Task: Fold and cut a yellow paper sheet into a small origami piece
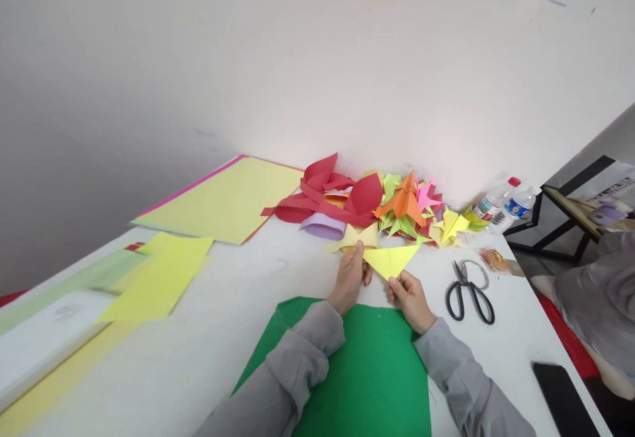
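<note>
A yellow sheet of paper (390, 261), folded into a triangle with a crease down its middle, is held up between my two hands. My left hand (350, 279) pinches its left corner, thumb on top. At the lower point, the fingers of my right hand (413, 299) are closed on the paper. Beneath my forearms lies a large green sheet (380, 364) on the white table (218, 331). Just beyond the folded paper sits a pile of folded shapes, among them a red paper form (327, 196), an orange one (404, 200) and a yellow one (452, 225).
Black-handled scissors (469, 293) and a roll of tape (477, 272) lie to the right, near a dark phone (565, 398). Two bottles (510, 207) stand by the wall. Pale yellow sheets (225, 202) and a bright yellow sheet (166, 278) lie left. A person (598, 298) is at far right.
</note>
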`<act>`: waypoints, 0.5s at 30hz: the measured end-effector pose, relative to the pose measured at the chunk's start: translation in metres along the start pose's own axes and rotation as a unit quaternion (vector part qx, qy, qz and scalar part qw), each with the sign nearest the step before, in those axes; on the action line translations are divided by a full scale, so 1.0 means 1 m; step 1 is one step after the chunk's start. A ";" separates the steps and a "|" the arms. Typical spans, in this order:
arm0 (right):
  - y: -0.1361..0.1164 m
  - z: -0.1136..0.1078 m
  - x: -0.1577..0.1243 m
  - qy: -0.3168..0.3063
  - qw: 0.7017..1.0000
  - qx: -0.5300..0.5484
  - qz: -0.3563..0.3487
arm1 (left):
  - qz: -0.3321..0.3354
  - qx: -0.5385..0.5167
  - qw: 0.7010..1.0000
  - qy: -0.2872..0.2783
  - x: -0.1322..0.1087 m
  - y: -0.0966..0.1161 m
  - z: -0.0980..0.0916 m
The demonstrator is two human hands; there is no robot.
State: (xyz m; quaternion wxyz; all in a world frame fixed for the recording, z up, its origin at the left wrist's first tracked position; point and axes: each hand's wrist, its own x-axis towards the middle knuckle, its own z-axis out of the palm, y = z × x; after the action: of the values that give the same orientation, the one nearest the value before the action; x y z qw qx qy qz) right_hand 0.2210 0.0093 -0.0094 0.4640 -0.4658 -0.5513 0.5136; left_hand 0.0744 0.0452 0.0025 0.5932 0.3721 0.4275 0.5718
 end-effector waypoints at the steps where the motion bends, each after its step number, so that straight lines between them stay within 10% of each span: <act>1: 0.000 0.000 0.000 0.010 1.000 0.006 0.001 | 0.004 -0.011 1.000 0.002 0.000 0.001 0.000; 8: 0.004 -0.004 0.002 0.012 0.999 0.031 0.019 | -0.001 0.098 0.987 -0.124 -0.006 0.001 0.003; 15: 0.003 -0.007 0.001 0.007 1.000 0.015 0.016 | 0.057 0.098 0.993 -0.035 -0.004 0.007 -0.003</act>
State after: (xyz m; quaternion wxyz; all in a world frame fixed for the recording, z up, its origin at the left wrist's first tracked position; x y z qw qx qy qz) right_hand 0.2274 0.0114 -0.0125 0.4665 -0.4708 -0.5328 0.5262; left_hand 0.0695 0.0417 0.0081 0.5353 0.4718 0.4384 0.5465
